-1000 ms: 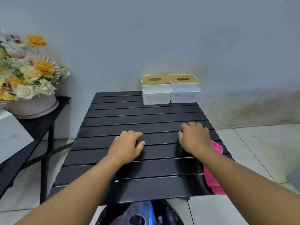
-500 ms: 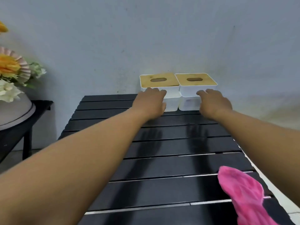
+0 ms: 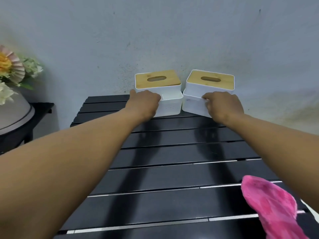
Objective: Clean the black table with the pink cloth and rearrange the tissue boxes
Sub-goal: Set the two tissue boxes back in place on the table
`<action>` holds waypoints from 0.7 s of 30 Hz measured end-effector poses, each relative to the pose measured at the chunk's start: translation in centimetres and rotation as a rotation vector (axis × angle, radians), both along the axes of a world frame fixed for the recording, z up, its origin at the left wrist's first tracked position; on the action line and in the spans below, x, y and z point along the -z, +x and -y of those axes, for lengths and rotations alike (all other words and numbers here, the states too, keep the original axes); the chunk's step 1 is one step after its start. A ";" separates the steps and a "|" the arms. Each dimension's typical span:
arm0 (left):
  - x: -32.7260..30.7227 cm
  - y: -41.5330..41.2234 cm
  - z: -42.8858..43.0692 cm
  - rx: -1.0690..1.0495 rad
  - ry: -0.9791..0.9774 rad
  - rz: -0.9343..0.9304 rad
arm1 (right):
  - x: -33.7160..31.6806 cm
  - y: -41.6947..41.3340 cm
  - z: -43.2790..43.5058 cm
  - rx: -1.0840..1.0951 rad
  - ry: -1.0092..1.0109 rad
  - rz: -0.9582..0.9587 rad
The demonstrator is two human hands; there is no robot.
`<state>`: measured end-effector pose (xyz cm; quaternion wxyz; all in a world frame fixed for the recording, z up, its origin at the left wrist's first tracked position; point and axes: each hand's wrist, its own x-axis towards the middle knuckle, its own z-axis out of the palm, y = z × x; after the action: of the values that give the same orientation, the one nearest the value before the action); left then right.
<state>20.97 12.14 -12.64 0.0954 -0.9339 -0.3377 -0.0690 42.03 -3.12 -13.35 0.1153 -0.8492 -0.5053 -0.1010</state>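
A black slatted counter (image 3: 172,152) stands against a pale grey wall (image 3: 155,31). At the counter's far edge, by that wall, sit two white plastic tissue boxes with light wooden lids and oval slots. The left tissue box (image 3: 158,83) lies square to the counter's slats. The right tissue box (image 3: 209,83) is turned at a slight angle to them, and a narrow gap separates the two.

Both arms reach across the counter. The left hand (image 3: 144,104) grips the left tissue box at its near left corner, the thumb against the box's left side and the fingers hidden behind the hand. The right hand (image 3: 222,107) holds the right tissue box at its near right side, with curled fingers pressed to the white front face.

A crumpled pink cloth (image 3: 269,207) lies on the counter's near right corner, well apart from both hands and partly hanging over the right edge.

Left of the counter, a pale round pot (image 3: 13,114) of orange and cream flowers (image 3: 10,66) stands on a black side table (image 3: 41,107).
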 end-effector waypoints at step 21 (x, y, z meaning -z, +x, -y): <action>-0.3 -10.7 -1.3 -0.062 -0.074 -0.010 | -1.9 -7.6 -1.9 -0.192 -0.112 -0.214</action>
<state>10.27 13.46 -12.31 0.0646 -0.9262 -0.3682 -0.0490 34.47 -1.23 -11.42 0.1302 -0.8079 -0.5739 0.0297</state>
